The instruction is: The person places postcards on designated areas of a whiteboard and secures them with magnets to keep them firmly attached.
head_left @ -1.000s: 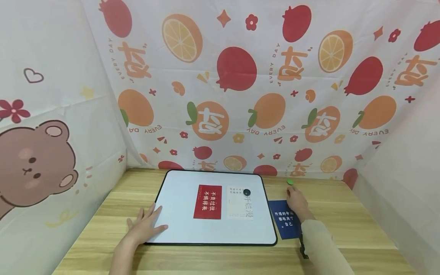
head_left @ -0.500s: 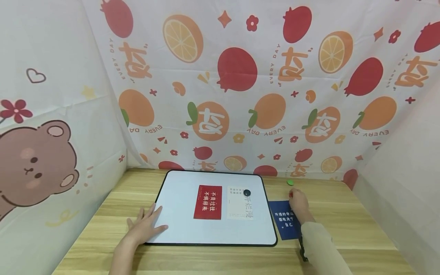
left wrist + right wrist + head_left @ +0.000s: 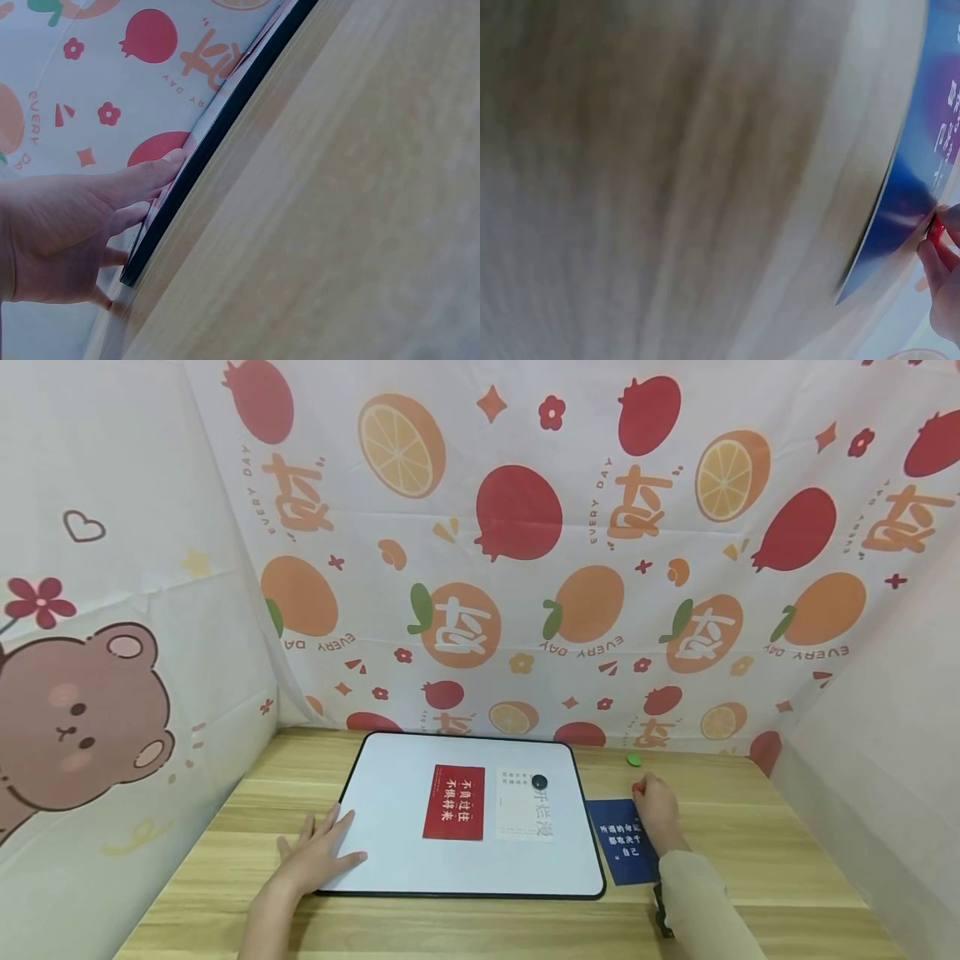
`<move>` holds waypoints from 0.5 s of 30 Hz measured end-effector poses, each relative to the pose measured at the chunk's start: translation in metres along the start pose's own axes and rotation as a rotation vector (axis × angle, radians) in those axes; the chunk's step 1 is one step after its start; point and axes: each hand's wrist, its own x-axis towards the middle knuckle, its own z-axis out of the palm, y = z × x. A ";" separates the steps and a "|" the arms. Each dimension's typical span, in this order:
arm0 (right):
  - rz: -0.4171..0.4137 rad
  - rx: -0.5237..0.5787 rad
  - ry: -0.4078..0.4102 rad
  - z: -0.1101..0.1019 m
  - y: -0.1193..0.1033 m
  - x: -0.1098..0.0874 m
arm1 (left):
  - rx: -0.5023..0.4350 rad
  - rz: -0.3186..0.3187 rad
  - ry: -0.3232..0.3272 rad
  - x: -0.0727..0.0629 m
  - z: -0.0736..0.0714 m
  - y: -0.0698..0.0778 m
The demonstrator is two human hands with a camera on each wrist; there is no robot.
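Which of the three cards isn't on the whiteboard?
The blue card, lying on the wooden tabletop just right of the whiteboard, by the right hand; the red card and white card both lie on the whiteboard.

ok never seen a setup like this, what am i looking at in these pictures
No machine, just a person's left hand and right hand. The wide picture comes from a camera on the head; the two others, from wrist cameras. On the wooden table lies a whiteboard carrying a red card and a white card topped by a black disc. Right of that board lie a blue card and a green disc. The left hand rests on the whiteboard's edge; the right hand pinches a small red piece.
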 end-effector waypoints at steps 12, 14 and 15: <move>-0.005 0.034 0.011 -0.002 0.001 -0.005 | -0.003 -0.002 0.002 0.001 0.001 -0.001; -0.004 0.039 0.010 -0.002 0.001 -0.005 | -0.008 -0.007 -0.002 0.001 0.001 -0.001; -0.002 0.040 0.011 -0.001 0.001 -0.004 | -0.011 -0.009 -0.004 0.001 0.001 -0.002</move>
